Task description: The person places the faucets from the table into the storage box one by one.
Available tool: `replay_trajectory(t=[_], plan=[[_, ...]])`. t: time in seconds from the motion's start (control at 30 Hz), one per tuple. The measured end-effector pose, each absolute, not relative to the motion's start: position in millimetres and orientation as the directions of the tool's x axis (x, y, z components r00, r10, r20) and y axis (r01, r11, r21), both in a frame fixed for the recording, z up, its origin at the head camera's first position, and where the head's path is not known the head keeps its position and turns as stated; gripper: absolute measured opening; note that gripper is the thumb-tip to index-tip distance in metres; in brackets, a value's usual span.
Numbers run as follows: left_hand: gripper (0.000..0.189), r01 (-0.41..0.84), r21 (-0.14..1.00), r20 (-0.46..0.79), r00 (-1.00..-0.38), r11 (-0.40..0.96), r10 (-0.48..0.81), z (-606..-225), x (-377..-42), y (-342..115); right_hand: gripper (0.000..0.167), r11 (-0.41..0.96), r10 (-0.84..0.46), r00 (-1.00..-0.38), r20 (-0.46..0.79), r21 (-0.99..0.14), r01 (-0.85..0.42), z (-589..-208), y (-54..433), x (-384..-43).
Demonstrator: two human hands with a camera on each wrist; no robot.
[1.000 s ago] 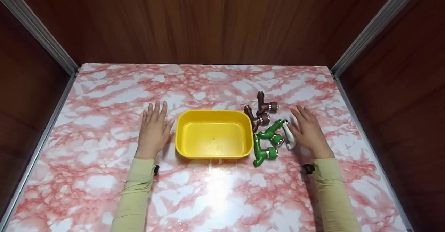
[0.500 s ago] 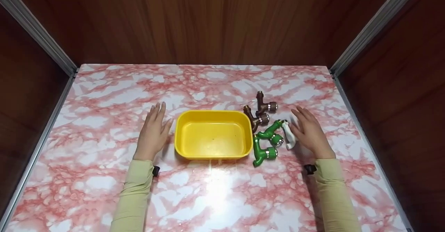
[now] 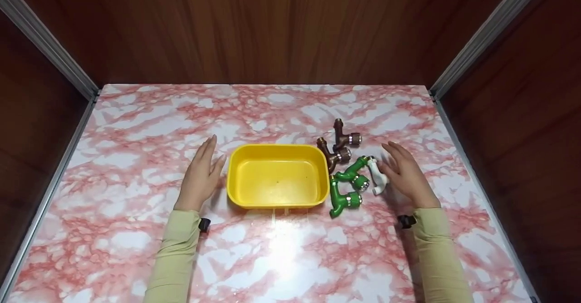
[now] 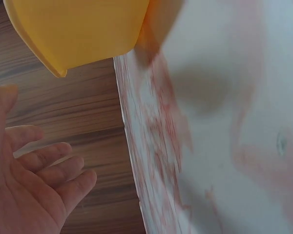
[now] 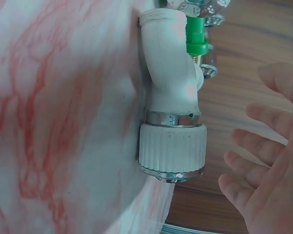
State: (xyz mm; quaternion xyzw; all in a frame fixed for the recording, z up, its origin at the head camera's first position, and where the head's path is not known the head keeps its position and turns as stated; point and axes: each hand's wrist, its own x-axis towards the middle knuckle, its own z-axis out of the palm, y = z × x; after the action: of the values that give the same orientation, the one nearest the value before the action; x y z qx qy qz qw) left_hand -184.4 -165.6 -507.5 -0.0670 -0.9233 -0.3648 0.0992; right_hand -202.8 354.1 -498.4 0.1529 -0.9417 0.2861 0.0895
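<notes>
We have turned our left hand (image 3: 198,178) palm-inward near the yellow basin (image 3: 278,183). Our right hand (image 3: 411,177) sits beside the white tap (image 3: 378,177); both spread relaxed fingers.

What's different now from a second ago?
The left hand has turned more edge-on to the head camera. The right hand has eased slightly right, showing more of the white tap. Nothing was taken hold of or let go. The white tap, green taps, brown taps and yellow tub stayed put.
</notes>
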Motion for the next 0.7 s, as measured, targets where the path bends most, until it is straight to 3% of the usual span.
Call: replay_trajectory(t=[0.7], plan=[[0.065, 0.194, 0.776, 0.201, -0.978, 0.600, 0.056, -509, -184, -164, 0.051, 0.695, -0.198, -0.954, 0.224, -0.654, -0.298, -503, 366, -199]])
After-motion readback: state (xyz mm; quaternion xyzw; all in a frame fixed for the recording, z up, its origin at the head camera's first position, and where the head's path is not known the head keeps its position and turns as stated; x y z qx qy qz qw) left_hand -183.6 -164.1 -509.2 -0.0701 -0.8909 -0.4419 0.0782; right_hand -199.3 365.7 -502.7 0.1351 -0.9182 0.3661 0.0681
